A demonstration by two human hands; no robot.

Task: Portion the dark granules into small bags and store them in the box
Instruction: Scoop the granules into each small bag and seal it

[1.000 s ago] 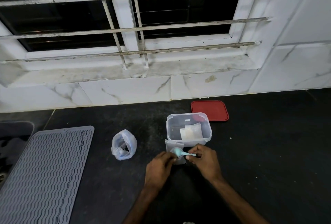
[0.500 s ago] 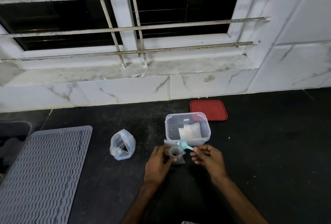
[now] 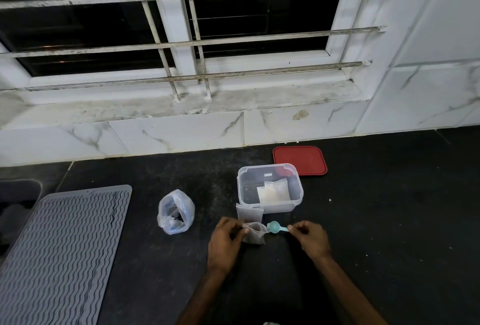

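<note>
The small bag (image 3: 254,233) was pinched open by the left hand (image 3: 226,240) in front of the clear box (image 3: 270,207), the teal scoop (image 3: 274,227) was gripped by its handle in the right hand (image 3: 310,239) beside the bag's mouth, and a slow, centred tip was called for.

One box (image 3: 270,206), one red lid (image 3: 300,160), one scoop (image 3: 274,227), one plastic sack (image 3: 176,211), one mat (image 3: 59,252), at least three small bags (image 3: 255,233) (image 3: 248,214) (image 3: 272,191)
</note>
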